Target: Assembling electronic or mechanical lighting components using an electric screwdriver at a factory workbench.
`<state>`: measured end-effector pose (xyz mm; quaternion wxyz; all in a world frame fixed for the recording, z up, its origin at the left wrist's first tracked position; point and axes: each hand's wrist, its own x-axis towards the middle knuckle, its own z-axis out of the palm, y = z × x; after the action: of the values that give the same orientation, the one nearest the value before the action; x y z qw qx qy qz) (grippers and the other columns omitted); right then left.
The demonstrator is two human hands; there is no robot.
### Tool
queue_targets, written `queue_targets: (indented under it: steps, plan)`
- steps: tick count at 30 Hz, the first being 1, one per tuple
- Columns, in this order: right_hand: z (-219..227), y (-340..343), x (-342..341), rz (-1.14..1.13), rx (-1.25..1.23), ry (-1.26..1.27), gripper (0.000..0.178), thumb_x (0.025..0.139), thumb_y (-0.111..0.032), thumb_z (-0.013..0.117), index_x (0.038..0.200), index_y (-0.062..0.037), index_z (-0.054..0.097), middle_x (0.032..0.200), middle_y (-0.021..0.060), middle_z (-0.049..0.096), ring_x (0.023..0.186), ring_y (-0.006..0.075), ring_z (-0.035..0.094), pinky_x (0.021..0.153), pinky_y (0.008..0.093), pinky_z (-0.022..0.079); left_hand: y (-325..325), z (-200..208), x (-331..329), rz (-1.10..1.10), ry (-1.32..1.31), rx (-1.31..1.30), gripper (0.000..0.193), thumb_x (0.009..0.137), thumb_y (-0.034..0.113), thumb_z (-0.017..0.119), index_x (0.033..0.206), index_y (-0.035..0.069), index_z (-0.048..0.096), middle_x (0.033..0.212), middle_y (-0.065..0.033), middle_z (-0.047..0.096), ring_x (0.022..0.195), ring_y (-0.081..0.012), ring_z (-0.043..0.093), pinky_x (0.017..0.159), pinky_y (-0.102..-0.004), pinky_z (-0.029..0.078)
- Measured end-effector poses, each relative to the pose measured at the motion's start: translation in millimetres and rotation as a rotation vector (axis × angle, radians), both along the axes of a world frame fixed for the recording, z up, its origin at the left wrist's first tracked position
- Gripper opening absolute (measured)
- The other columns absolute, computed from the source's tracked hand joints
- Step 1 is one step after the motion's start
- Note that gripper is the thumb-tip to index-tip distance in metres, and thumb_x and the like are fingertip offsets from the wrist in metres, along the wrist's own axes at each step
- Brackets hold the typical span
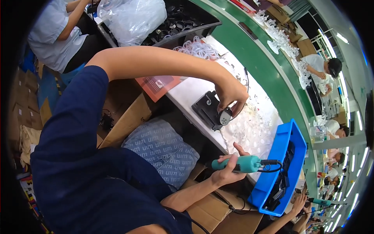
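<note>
Left hand (pixel 230 93): reaches over the white table (pixel 191 91), fingers curled down and closed around a small grey-and-white round part (pixel 225 116), which it holds against a black fixture (pixel 206 109). Black fixture: flat block standing at the near edge of the table, just beside the pile of clear parts. Right hand (pixel 225 168): closed in a full grip around a teal electric screwdriver (pixel 243 163), thumb raised; the tool lies roughly level, held just off the near edge of the table, its black cable end (pixel 272 163) pointing toward the blue bin. Blue bin (pixel 281 146): rectangular plastic tray at the right end of the table, holding dark parts; the screwdriver's cable end almost touches its wall. Clear plastic parts (pixel 249 128): loose heap spread on the table between the fixture and the blue bin. White rings (pixel 198 48): pile near the far end of the table. Red-orange sheet (pixel 159 85): lies at the table's near edge, beyond the left forearm. Clear plastic bag (pixel 132 17): bulky, resting over a dark tray of black parts (pixel 183 23). Cardboard boxes (pixel 128 121) and a grey printed bag (pixel 161 148): below the table's near edge. Green conveyor (pixel 265 62): runs along the far side of the table. Other people sit at neighbouring places.
</note>
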<state>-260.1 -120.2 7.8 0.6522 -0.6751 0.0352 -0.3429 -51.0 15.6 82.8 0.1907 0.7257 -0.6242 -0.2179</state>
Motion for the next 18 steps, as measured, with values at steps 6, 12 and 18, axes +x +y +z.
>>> queue_targets:
  steps: [6, 12, 18]
  plan:
    - [-1.2, 0.5, 4.3, 0.015, 0.006, 0.009, 0.034, 0.078, -0.015, 0.059, 0.099, 0.0097, 0.051, 0.079, 0.0248, 0.063, 0.040, 0.0117, 0.049, 0.051, 0.0249, 0.046, 6.6, -9.3, -2.9, 0.101, 0.193, -0.061, 0.034, 0.071, 0.013, 0.069, 0.105, 0.008, 0.069, 0.093, -0.0130, 0.068, 0.084, -0.0225, 0.064, 0.073, -0.0334, 0.050]
    - [-2.8, 7.1, 7.0, 0.025, -0.009, 0.010, 0.033, 0.078, -0.016, 0.059, 0.097, 0.0090, 0.050, 0.081, 0.0242, 0.063, 0.041, 0.0122, 0.049, 0.051, 0.0248, 0.046, 17.1, -20.8, -4.1, 0.256, 0.441, -0.032, 0.028, 0.072, 0.017, 0.077, 0.097, 0.005, 0.071, 0.090, -0.0053, 0.070, 0.083, -0.0127, 0.063, 0.076, -0.0254, 0.047]
    - [-5.4, 7.9, 5.0, 0.026, 0.018, 0.053, 0.035, 0.079, -0.017, 0.059, 0.100, 0.0092, 0.049, 0.083, 0.0240, 0.063, 0.040, 0.0125, 0.049, 0.050, 0.0248, 0.046, 23.5, -45.9, -7.9, 0.408, 0.698, -0.124, 0.028, 0.070, 0.013, 0.077, 0.097, 0.006, 0.072, 0.091, -0.0075, 0.070, 0.081, -0.0126, 0.063, 0.073, -0.0231, 0.048]
